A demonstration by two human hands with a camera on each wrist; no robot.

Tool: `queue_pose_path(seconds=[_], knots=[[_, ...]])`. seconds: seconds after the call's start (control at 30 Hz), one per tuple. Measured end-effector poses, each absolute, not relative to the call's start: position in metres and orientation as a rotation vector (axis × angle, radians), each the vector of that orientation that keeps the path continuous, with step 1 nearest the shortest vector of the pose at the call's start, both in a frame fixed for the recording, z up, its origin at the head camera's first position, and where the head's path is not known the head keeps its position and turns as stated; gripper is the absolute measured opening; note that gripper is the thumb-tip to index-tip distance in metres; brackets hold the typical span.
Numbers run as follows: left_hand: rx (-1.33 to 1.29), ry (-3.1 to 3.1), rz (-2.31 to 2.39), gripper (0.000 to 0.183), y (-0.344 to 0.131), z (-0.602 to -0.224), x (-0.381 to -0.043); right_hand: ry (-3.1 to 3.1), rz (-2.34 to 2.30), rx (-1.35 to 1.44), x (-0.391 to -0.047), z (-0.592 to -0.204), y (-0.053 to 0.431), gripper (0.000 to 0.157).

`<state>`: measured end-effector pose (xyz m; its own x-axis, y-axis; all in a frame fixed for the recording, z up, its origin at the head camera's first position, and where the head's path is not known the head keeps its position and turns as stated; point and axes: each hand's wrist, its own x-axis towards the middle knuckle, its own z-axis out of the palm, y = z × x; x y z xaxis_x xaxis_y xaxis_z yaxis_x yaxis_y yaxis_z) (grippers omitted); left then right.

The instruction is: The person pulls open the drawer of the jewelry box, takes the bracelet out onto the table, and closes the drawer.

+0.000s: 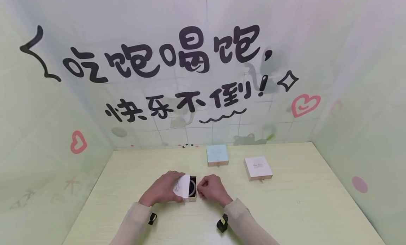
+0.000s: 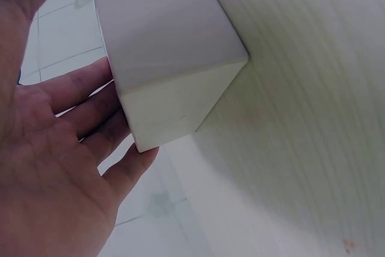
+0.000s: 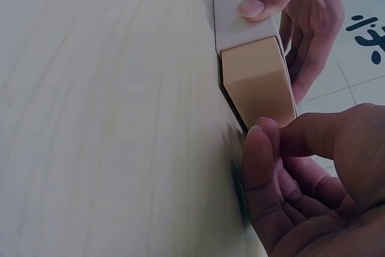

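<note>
A white box sleeve (image 1: pixel 183 187) with printed script lies on the table, and a tan drawer (image 3: pixel 255 85) is partly slid out of its right end. Inside the drawer a silvery bangle (image 1: pixel 194 188) shows against black lining, part of it hidden under the sleeve. My left hand (image 1: pixel 162 189) grips the sleeve from the left, thumb on the near side and fingers along the far side. At the drawer's outer end, my right hand (image 1: pixel 213 189) pinches with thumb and index finger; whatever lies between those fingertips is hidden.
Farther back stands a light blue box (image 1: pixel 217 154), with a pale pink box (image 1: pixel 258 166) to its right; each has a small tab at its front. Printed curtains (image 1: pixel 203 125) border the table (image 1: pixel 295 195) at the back and sides.
</note>
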<state>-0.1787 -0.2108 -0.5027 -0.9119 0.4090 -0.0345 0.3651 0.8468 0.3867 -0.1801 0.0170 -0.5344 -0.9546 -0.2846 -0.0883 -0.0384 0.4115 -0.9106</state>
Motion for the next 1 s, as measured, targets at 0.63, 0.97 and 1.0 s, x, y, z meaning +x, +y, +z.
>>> queue_pose_path(seconds=[0.63, 0.97, 1.0], knots=[[0.589, 2.902, 0.605, 0.093, -0.212, -0.502, -0.177, 2.417, -1.57, -0.295, -0.18, -0.537, 0.031, 0.013], [0.597, 2.904, 0.602, 0.093, -0.212, -0.502, -0.177, 2.415, -1.569, -0.289, -0.18, -0.536, 0.039, 0.013], [0.594, 2.904, 0.602, 0.093, -0.212, -0.502, -0.177, 2.416, -1.57, -0.29, -0.18, -0.537, 0.039, 0.012]])
